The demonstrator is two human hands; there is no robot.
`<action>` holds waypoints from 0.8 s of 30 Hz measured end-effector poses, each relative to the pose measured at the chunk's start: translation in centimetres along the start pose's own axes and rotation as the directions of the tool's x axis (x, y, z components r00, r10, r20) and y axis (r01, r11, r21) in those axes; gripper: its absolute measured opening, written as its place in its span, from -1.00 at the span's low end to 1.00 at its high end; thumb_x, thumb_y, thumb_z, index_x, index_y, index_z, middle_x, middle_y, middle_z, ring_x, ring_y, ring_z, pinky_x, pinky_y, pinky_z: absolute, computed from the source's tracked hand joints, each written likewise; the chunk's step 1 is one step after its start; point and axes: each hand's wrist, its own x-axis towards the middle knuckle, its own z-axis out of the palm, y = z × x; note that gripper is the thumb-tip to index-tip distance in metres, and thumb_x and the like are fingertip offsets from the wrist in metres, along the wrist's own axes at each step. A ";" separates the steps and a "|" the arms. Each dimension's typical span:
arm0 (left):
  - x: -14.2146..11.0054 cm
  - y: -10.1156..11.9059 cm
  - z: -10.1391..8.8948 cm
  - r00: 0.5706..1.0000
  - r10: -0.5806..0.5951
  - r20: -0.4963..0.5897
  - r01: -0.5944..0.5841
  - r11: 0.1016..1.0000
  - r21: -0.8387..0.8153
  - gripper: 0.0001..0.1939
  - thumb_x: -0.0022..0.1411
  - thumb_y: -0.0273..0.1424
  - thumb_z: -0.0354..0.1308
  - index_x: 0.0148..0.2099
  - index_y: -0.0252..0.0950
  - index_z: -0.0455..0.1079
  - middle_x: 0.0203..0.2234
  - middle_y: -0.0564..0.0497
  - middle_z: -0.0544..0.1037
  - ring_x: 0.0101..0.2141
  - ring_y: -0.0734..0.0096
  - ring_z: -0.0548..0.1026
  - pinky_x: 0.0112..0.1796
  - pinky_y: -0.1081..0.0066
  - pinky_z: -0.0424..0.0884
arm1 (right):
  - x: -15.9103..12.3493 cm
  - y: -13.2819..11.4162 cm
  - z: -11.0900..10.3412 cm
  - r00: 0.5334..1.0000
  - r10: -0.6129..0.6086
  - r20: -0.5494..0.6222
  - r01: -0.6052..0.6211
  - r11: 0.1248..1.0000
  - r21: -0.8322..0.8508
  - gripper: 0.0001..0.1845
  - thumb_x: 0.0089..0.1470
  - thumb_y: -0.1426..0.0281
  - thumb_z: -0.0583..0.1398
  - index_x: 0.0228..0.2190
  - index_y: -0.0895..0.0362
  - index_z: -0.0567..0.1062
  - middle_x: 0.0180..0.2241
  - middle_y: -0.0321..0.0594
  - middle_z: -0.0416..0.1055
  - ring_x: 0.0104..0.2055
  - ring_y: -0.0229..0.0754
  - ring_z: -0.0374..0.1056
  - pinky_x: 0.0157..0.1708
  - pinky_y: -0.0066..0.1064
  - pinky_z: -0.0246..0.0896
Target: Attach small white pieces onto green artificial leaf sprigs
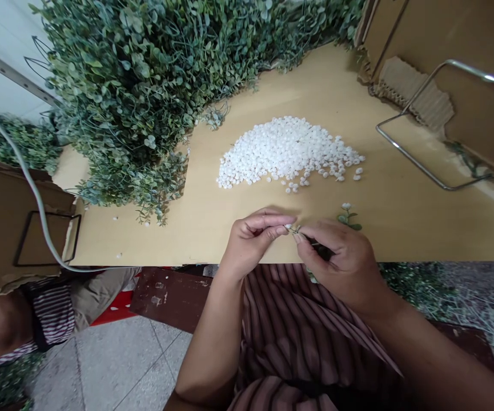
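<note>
My left hand [253, 237] is closed in a pinch, thumb and forefinger around a small white bead [288, 226]. My right hand [343, 254] is closed on a sprig of artificial greenery [349, 219], whose thin stem tip meets the bead between my fingertips. A white piece sits at the top of one shoot that sticks out beyond my right knuckles. Part of the sprig is hidden in my palm. Just beyond both hands lies a heap of small white beads [289, 148], with several loose ones along its near edge.
A large mound of artificial greenery [144, 74] covers the table's back left. Bent metal wire stands [418, 165] and cardboard [456, 51] are at the right. A white cable [28, 177] hangs at the left, near another person's arm [2, 325]. The tabletop's near edge [165, 264] runs under my wrists.
</note>
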 end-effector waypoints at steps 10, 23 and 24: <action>0.0 0.2 0.3 1.000 0.003 -0.030 -0.003 1.000 0.011 -0.94 0.06 -0.43 0.31 -0.35 -0.21 0.58 -0.39 0.02 0.57 -0.28 0.47 0.51 -0.18 0.46 0.44 | 0.0 0.1 0.1 1.000 0.023 -0.001 -0.023 0.999 0.022 -0.74 0.05 0.50 0.10 -0.64 0.21 0.38 -0.52 -0.30 0.45 -0.47 -0.45 0.32 -0.42 -0.60 0.14; -0.1 0.1 0.5 0.990 -0.110 -0.083 0.106 0.993 -0.050 -0.86 -0.04 -0.37 0.38 -0.38 -0.29 0.56 -0.45 0.02 0.61 -0.40 0.49 0.55 -0.25 0.48 0.49 | -0.2 0.1 0.1 0.999 0.053 -0.010 -0.053 0.999 0.012 -0.74 0.04 0.49 0.12 -0.65 0.22 0.38 -0.55 -0.29 0.42 -0.50 -0.44 0.31 -0.45 -0.59 0.14; -0.1 0.1 0.5 0.991 -0.105 -0.078 0.100 0.993 -0.056 -0.87 -0.04 -0.38 0.37 -0.38 -0.28 0.56 -0.45 0.02 0.61 -0.40 0.50 0.55 -0.26 0.49 0.49 | -0.2 0.1 0.1 0.999 0.053 -0.010 -0.053 0.999 0.010 -0.74 0.04 0.49 0.12 -0.65 0.22 0.38 -0.56 -0.29 0.41 -0.50 -0.45 0.31 -0.45 -0.59 0.14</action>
